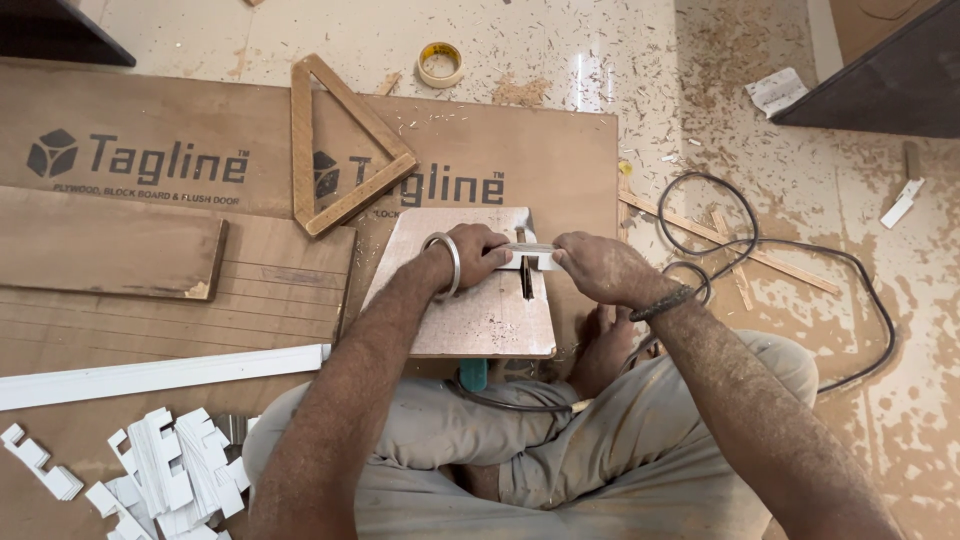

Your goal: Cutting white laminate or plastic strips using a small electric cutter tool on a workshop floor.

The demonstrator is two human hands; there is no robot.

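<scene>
**Both hands on a small white strip at a slotted board**

The left hand [480, 255], a metal bangle [445, 265] on its wrist, is closed around one end of a short white strip piece [532, 256]; the right hand [600, 268] pinches the other end between thumb and fingers. The piece is held level, across a narrow dark slot [526, 280] in a small square board [478, 305] that lies just in front of the person's crossed legs. Whether the piece touches the slot cannot be told. A dark cord band [662, 303] circles the right wrist.

The square board rests on a large plywood sheet [540, 150] that lies flat on the floor [860, 330]. A wooden triangle frame [345, 150] lies on the sheet beyond the left hand, and a roll of tape [440, 63] sits on the floor farther off. To the left lie a darker wooden plank [105, 245] and a long white strip [160, 373]; near the person's left knee is a heap of small white cut pieces [170, 470]. To the right of the hands a black cable [800, 250] loops over the dusty floor, crossing thin wooden battens [730, 245] amid sawdust and shavings.
</scene>
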